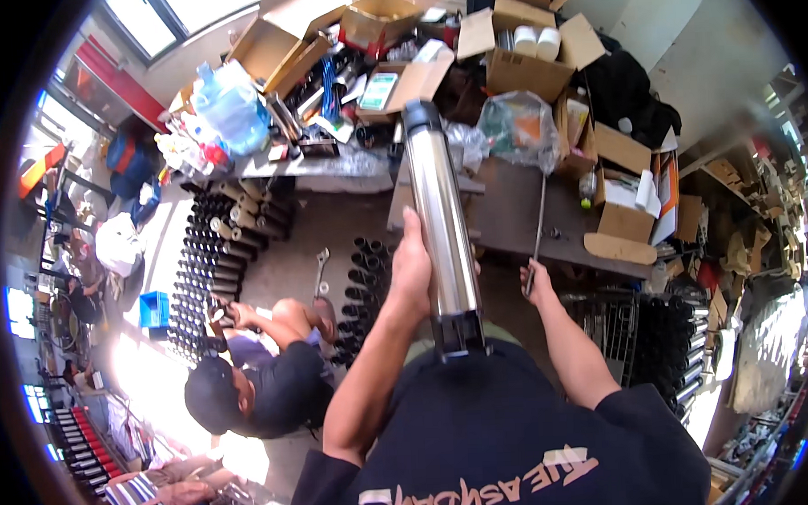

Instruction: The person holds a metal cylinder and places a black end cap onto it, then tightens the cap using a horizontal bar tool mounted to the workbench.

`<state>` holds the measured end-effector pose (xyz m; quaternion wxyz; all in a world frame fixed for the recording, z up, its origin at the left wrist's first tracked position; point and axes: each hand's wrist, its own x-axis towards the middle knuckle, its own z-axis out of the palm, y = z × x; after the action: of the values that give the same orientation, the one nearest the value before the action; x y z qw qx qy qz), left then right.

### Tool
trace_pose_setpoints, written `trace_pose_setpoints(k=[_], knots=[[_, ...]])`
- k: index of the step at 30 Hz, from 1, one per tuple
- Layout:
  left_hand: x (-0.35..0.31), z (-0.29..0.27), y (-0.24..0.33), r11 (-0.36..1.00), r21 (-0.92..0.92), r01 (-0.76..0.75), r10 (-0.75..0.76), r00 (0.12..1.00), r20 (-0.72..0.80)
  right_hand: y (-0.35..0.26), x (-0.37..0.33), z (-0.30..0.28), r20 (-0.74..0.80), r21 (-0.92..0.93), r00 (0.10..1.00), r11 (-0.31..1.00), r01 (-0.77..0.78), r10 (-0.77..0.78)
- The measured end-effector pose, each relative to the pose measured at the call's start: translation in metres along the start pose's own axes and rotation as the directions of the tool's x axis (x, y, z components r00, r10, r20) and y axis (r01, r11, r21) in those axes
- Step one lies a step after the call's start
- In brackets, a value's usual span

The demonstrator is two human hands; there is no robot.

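Observation:
My left hand (411, 263) is wrapped round a shiny silver metal cylinder (442, 217), held almost upright in front of my chest. It has a dark cap at its top and a black forked fitting at its lower end. To the right, my right hand (538, 282) is closed round the lower end of a long thin metal rod (541, 216). The rod points up toward the bench and stands apart from the cylinder. Whether it has a separate handle is hard to see under my fingers.
Ahead stands a workbench (518, 199) cluttered with cardboard boxes (527, 70), plastic bags and a large clear bottle (230, 107). Rows of dark tubes (213, 268) stand on the floor. A person (275, 382) crouches at left near a wrench (322, 266) and a blue crate (154, 309).

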<state>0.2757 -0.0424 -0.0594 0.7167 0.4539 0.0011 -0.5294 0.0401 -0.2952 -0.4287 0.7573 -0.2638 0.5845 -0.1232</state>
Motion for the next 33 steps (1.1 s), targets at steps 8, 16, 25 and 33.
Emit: trace_pose_setpoints(k=[8,16,25,33], knots=[[0.003,0.000,0.004,0.885,-0.464,0.033,0.213,0.858,0.468,0.047,-0.036,-0.004,-0.048,-0.164,0.998,0.986,-0.044,0.037],[-0.003,0.004,0.020,0.984,-0.146,-0.104,0.128,0.977,0.170,0.083,-0.052,-0.065,-0.191,-0.341,0.981,0.939,-0.054,-0.013],[0.022,-0.012,0.004,0.944,-0.297,0.142,-0.040,0.945,0.323,0.016,-0.025,0.023,0.031,-0.275,0.997,0.959,0.073,-0.067],[0.027,-0.026,-0.001,0.827,-0.490,0.278,0.007,0.865,0.502,0.030,-0.028,0.019,0.008,-0.020,0.986,0.986,-0.164,0.164]])
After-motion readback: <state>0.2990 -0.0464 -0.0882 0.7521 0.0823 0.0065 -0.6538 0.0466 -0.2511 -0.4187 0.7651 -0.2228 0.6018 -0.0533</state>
